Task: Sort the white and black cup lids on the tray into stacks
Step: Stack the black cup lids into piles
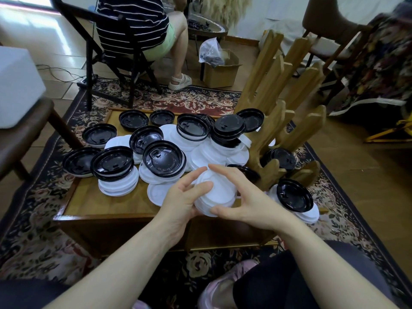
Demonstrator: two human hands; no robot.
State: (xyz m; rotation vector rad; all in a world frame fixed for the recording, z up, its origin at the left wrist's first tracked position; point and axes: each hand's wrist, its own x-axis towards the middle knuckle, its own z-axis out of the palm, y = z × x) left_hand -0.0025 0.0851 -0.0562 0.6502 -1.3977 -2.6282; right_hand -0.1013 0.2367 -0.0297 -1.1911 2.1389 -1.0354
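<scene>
Both hands hold a small stack of white lids (215, 192) over the wooden tray's (100, 204) near edge. The left hand (180, 201) curls its fingers round the stack's left side; the right hand (243, 197) pinches it between thumb below and fingers above. Beyond the fingertips, black lids (163, 158) lie mixed with white ones.

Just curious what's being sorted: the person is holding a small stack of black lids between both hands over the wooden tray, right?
Not quite: the stack of lids held between the left hand and the right hand is white, not black. The head view shows it, over the wooden tray.

Soft daylight upper left; edges warped, blurred.
</scene>
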